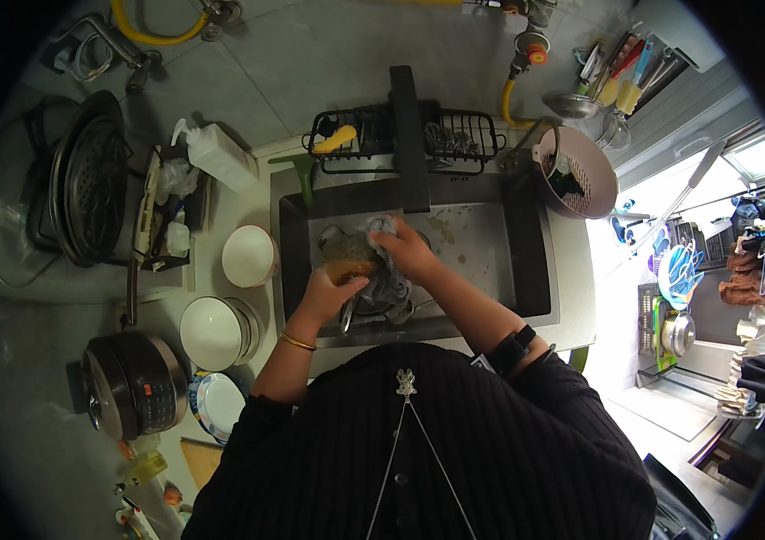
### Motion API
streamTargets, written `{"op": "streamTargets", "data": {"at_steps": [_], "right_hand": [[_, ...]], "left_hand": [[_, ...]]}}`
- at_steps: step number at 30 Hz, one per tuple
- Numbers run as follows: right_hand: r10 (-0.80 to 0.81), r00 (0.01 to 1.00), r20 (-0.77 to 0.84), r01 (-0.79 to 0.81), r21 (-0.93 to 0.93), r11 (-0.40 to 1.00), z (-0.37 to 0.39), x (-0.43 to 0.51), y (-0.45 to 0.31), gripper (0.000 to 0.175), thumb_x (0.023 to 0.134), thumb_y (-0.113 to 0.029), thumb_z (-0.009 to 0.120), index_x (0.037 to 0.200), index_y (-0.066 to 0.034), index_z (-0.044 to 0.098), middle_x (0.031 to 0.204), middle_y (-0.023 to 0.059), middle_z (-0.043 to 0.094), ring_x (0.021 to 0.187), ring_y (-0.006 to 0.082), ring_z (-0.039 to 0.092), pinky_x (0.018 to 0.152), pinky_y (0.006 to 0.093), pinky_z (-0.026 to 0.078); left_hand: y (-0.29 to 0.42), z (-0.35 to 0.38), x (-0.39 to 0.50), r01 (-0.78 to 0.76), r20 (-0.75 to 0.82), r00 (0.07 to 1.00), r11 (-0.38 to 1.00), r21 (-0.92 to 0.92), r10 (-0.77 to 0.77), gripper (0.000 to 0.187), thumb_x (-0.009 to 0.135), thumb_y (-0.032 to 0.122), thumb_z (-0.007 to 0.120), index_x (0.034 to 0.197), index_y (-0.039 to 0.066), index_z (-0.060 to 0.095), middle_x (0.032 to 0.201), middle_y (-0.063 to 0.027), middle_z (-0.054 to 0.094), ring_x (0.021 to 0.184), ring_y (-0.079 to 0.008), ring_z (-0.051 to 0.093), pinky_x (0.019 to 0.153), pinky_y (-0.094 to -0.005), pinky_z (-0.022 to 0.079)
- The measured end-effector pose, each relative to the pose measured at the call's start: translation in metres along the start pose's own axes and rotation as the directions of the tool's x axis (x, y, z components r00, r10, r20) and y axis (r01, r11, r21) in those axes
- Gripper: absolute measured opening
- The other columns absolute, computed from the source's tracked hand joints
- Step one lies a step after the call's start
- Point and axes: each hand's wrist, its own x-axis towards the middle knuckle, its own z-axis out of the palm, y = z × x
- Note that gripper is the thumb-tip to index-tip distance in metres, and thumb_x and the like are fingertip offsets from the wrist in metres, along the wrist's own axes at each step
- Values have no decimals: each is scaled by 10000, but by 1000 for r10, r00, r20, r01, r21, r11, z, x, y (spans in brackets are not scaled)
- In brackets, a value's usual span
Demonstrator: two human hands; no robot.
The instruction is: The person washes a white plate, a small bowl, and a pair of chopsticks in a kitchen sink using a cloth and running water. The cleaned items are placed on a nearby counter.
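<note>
Over the dark sink (531, 256), my left hand (325, 294) grips a brownish, partly see-through vessel (350, 268), perhaps a bowl. My right hand (406, 248) holds a wet grey cloth (381, 225) against the vessel's far right side. The cloth and my fingers hide part of the vessel. Beneath both hands lie several metal utensils and dishes, partly covered; a spoon-like metal piece (404, 312) shows near the sink's front wall. The black faucet (409, 135) reaches over the basin from the back.
White bowls (247, 255) and a bowl stack (212, 333) line the counter left of the sink, near a pressure cooker (136, 386). Behind stands a black wire rack (483, 138) with a yellow-handled brush (336, 139). A pink colander (588, 179) sits at the back right.
</note>
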Motion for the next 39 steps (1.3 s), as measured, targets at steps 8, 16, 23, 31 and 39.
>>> {"op": "streamTargets", "data": {"at_steps": [8, 16, 23, 31, 39], "right_hand": [[293, 925, -242, -275, 103, 956, -21, 4, 22, 446, 837, -262, 578, 1191, -26, 442, 1129, 123, 527, 1038, 244, 509, 841, 350, 421], [308, 930, -200, -251, 265, 931, -66, -19, 30, 289, 834, -197, 583, 1066, -41, 510, 949, 88, 591, 794, 217, 597, 679, 337, 504], [352, 922, -162, -305, 260, 916, -63, -22, 38, 222, 856, -170, 544, 1043, -56, 513, 907, 87, 602, 781, 204, 603, 669, 336, 504], [309, 940, -144, -207, 479, 853, -75, -19, 35, 180, 828, -118, 521, 996, -58, 500, 899, 102, 598, 832, 246, 596, 727, 390, 496], [236, 969, -77, -188, 392, 901, -84, -24, 37, 420, 708, 40, 447, 1125, -14, 467, 1028, 127, 561, 958, 290, 556, 850, 394, 448]], "left_hand": [[-1, -9, -11, -7, -195, 977, 923, 386, 88, 222, 762, 173, 647, 904, 6, 613, 824, -147, 637, 754, -229, 623, 688, -319, 477], [-24, -77, -25, 147, -392, 903, 731, 667, 176, 191, 804, 158, 560, 942, 27, 579, 834, -184, 624, 776, -309, 618, 686, -384, 480], [-61, -136, -13, 588, -595, 803, 197, 784, -27, 197, 837, 169, 447, 876, 70, 613, 778, -143, 642, 737, -288, 635, 676, -404, 483], [-80, -136, -4, 613, -610, 789, 162, 773, -78, 209, 829, 188, 462, 951, 82, 595, 778, -127, 649, 760, -275, 639, 720, -404, 456], [14, -149, -63, 441, -595, 731, 436, 785, 333, 268, 786, 213, 603, 979, 27, 577, 783, -189, 617, 724, -360, 590, 636, -431, 466]]}}
